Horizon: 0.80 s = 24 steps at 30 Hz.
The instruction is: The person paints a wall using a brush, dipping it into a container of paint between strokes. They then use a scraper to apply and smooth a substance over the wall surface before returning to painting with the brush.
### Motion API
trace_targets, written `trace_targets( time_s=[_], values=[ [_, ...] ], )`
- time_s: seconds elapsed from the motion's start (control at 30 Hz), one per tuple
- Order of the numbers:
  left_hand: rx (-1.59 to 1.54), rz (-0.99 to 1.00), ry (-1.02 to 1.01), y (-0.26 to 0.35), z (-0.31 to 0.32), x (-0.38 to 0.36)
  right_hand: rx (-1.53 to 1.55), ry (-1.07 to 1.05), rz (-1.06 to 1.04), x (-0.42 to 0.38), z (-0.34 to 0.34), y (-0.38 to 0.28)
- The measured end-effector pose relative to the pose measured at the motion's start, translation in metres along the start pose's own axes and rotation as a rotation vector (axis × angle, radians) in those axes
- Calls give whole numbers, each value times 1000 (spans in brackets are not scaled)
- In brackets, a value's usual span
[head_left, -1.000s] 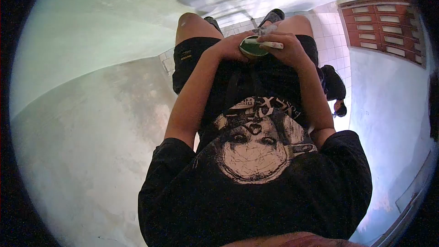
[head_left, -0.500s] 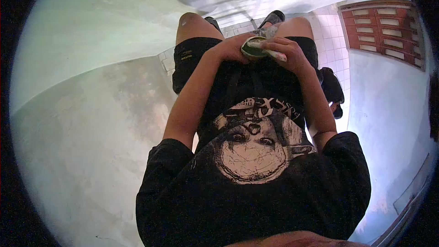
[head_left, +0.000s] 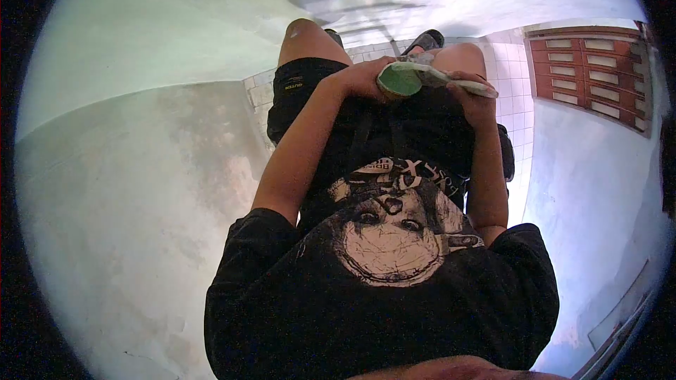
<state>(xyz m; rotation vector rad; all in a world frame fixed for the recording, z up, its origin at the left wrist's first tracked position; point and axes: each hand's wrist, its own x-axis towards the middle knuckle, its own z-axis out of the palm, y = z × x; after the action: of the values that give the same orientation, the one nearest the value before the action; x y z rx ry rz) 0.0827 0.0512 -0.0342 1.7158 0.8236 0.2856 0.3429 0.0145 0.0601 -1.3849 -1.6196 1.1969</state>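
My left hand (head_left: 361, 79) is wrapped round the side of a small round cup (head_left: 401, 82) with a green inside, tilted so that its inside faces me. My right hand (head_left: 473, 104) grips the pale handle of a hand tool (head_left: 438, 74), whose whitish, smeared head lies at the cup's far rim. The handle's end sticks out to the right past my fingers. The tool's exact kind does not show. Both hands are over my lap, between my bent knees.
A pale plastered wall (head_left: 141, 225) with grey patches stands at the left. White tiles (head_left: 517, 77) cover the floor. At the upper right is a reddish-brown louvred wooden frame (head_left: 591, 70). Dark shoes (head_left: 427, 41) show beyond my knees.
The tool has come out of the cup to its far rim, as my right hand moved right. The cup now shows more of its green inside.
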Motion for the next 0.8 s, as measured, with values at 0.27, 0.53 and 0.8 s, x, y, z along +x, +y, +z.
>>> trace_targets(
  time_s=[0.27,0.53,0.8],
  values=[
    [-62,49,-23,-3,-2,1,108,114,167,1,-2,23],
    [-10,-75,-50,-6,-2,2,245,98,124,1,2,23],
    [-35,-59,-36,21,-10,-7,294,84,182,2,2,28]
  ],
)
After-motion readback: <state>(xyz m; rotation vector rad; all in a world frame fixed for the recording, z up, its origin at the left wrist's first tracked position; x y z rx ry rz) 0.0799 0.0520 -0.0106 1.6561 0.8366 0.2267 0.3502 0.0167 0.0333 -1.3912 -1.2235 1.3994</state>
